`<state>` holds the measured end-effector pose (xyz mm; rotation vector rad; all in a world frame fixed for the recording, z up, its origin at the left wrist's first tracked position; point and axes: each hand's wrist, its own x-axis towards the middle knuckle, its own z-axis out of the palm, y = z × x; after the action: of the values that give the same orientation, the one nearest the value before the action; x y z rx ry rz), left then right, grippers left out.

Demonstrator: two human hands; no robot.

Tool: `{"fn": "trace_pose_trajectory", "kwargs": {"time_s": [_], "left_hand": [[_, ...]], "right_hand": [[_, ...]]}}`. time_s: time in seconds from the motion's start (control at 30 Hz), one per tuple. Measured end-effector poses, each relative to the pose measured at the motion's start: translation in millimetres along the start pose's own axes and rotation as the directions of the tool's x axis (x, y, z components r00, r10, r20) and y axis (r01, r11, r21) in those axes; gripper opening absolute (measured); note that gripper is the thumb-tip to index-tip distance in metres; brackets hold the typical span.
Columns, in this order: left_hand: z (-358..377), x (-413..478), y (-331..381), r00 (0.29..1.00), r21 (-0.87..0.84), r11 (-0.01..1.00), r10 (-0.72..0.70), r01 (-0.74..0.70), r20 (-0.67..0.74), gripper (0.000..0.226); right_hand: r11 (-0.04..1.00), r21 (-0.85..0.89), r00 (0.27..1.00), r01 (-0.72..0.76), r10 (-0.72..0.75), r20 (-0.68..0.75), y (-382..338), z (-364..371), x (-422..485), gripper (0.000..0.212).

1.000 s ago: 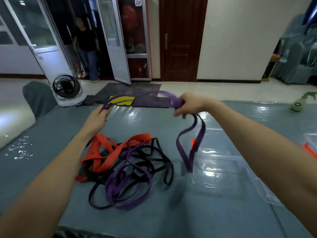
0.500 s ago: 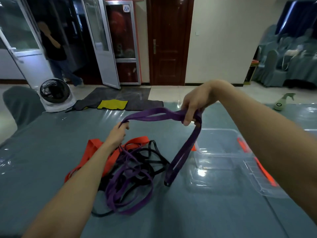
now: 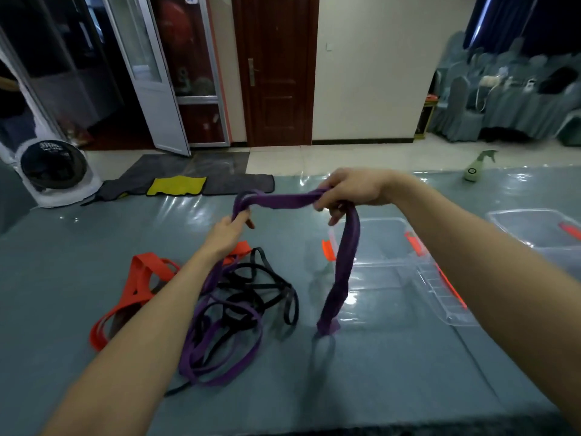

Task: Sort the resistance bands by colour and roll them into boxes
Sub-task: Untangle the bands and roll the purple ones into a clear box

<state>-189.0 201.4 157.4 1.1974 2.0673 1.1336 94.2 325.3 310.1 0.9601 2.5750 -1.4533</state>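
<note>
The blue-grey table (image 3: 94, 278) is taken up mostly by the clear box (image 3: 386, 247), used here as landmark: it is open, with its lid (image 3: 440, 291) laid off its right side, judged ready to take a roll. A second box (image 3: 534, 228), right of the clear box, is cut by the frame edge. Left of the clear box a tangled pile lies unsorted: orange bands (image 3: 138, 287), black bands (image 3: 267, 281), purple bands (image 3: 220, 350). One purple band (image 3: 342, 262) is held up just left of the clear box, its tail touching the table, likely being pulled straight for rolling. It is gripped by the right hand (image 3: 349, 190) and pinched by the left hand (image 3: 226, 231), the hands kept apart. The left fingertips are hidden. Whether the strand under the left forearm belongs to it cannot be told.
</note>
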Motion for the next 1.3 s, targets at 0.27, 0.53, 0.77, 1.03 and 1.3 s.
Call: {"fn": "trace_pose_trajectory", "kwargs": {"time_s": [0.27,0.53,0.77,1.03,1.3], "left_hand": [[65,-13,6,0.971,0.038,0.999,0.014,-0.024,0.238,0.052],[193,-58,65,0.855,-0.192,0.98,0.061,0.045,0.515,0.065],[314,-71,128,0.762,-0.353,0.934,0.185,0.061,0.621,0.058],[397,-76,151,0.777,-0.586,0.692,0.056,0.422,0.626,0.038],[416,-57,154,0.832,-0.603,0.716,0.056,0.352,0.552,0.029]], "right_hand": [[0.991,-0.09,0.962,0.1,-0.119,-0.248,-12,-32,-33,0.027],[0.982,-0.007,0.936,0.191,-0.184,-0.301,18,-67,-61,0.041],[0.96,0.158,0.908,0.23,-0.153,-0.389,77,-124,-113,0.027],[0.817,0.491,0.81,0.303,0.051,-0.584,204,-209,-170,0.031],[0.734,0.679,0.705,0.001,0.481,-0.521,455,-144,-230,0.017]]}}
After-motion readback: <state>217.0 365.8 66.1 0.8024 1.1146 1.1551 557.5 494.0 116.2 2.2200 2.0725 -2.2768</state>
